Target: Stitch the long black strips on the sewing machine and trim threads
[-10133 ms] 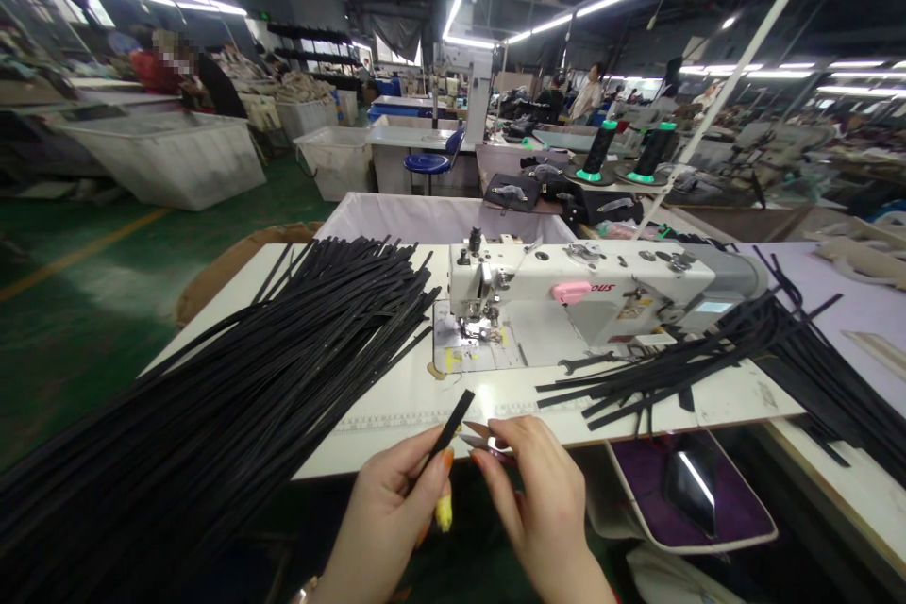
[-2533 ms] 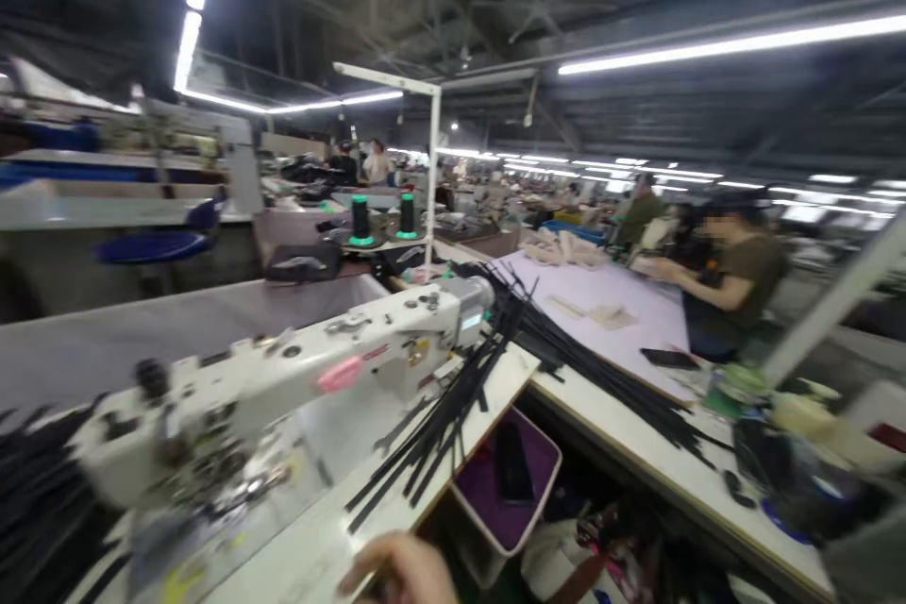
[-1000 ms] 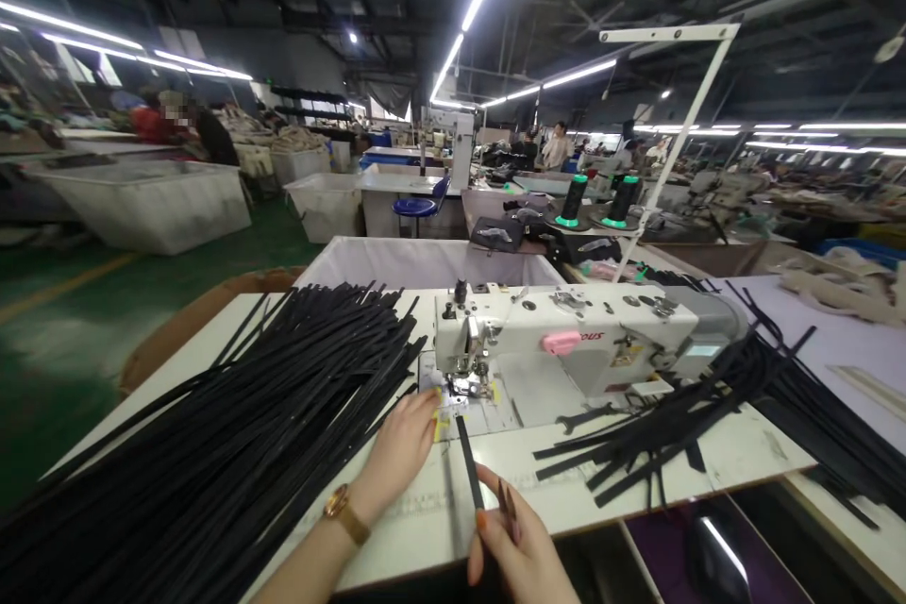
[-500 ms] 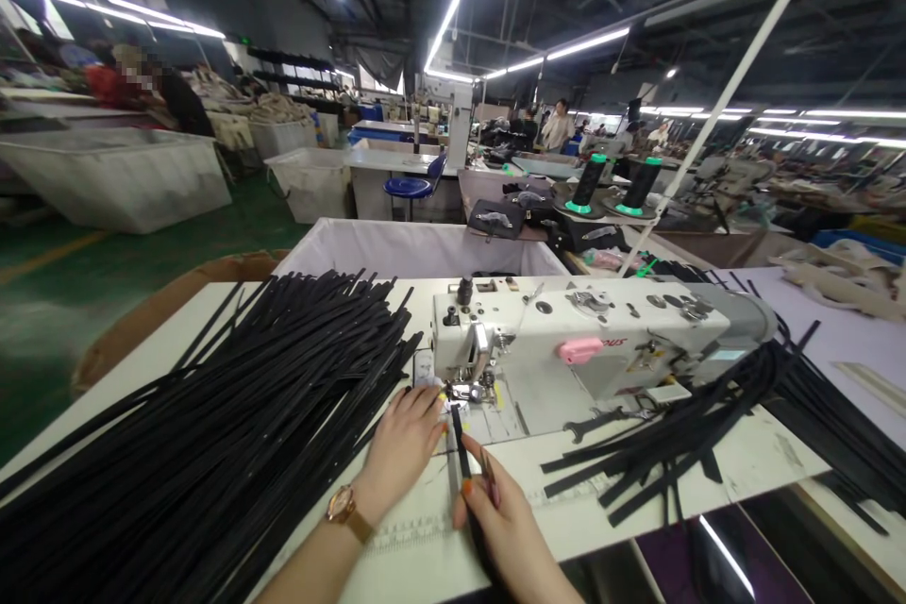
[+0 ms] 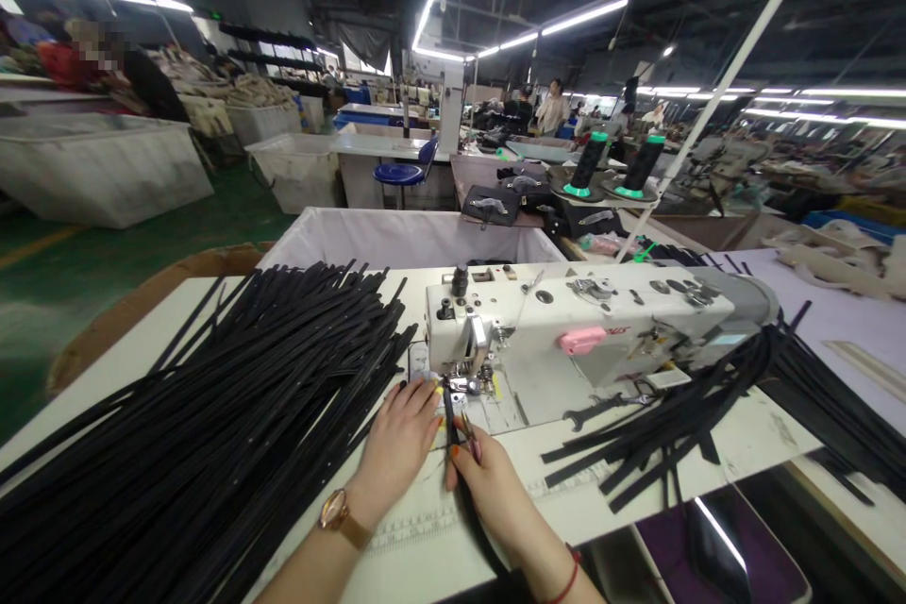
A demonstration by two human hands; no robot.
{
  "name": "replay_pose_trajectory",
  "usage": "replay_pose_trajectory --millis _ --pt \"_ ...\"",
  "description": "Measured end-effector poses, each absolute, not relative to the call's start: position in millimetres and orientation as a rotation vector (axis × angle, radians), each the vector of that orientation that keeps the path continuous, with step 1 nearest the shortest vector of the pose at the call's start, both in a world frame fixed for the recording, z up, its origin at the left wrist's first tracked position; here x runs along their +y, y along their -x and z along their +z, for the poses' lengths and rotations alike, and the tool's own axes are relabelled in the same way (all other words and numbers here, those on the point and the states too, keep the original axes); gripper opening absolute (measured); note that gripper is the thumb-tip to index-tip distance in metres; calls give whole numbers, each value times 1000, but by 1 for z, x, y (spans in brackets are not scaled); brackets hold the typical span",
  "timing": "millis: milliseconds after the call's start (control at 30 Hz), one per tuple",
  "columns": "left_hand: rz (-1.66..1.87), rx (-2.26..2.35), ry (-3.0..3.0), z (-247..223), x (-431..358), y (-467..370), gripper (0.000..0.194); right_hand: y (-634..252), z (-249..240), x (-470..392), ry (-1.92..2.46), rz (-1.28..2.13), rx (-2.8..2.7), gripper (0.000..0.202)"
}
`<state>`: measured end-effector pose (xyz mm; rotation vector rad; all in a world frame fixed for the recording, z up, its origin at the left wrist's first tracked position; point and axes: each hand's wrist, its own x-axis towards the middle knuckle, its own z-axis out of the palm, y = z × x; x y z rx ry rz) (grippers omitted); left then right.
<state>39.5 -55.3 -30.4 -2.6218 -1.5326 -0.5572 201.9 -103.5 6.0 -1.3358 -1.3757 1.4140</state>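
Note:
A narrow black strap (image 5: 451, 429) runs from under the presser foot (image 5: 461, 385) of the white sewing machine (image 5: 524, 321) down past the table's front edge. My left hand (image 5: 402, 429) lies with fingers stretched out on the machine bed, left of the strap, its fingertips close to the foot. The right hand (image 5: 488, 477) pinches the strap between thumb and fingers a little nearer to me. Small thread snips (image 5: 470, 439) with a pinkish handle also sit in that right hand, tips pointing toward the machine.
A big heap of black straps (image 5: 233, 396) covers the table's left side. More straps (image 5: 665, 425) lie at the right, near a wrench (image 5: 598, 411). Behind the machine are a lined bin (image 5: 396, 241) and thread cones (image 5: 587, 165). A person (image 5: 552, 109) stands farther back.
My right hand has moved up along the strap, closer to the presser foot, with the snips. The left hand stays by the foot. The view has shifted slightly.

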Motion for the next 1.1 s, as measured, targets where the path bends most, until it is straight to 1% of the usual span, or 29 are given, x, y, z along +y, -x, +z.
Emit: replay_pose_trajectory --millis 100,300,1100 --pt "-568 -1539 2624 -30 -56 -40 34 -201 5 -101 1332 1389 -1396 17" --pt "-565 -1521 2617 -29 -56 -40 34 -202 2 -99 1320 1381 -1421 13" --pt "-562 -1540 2610 -26 -54 -44 32 -204 -2 -101 1350 1346 -1385 17"
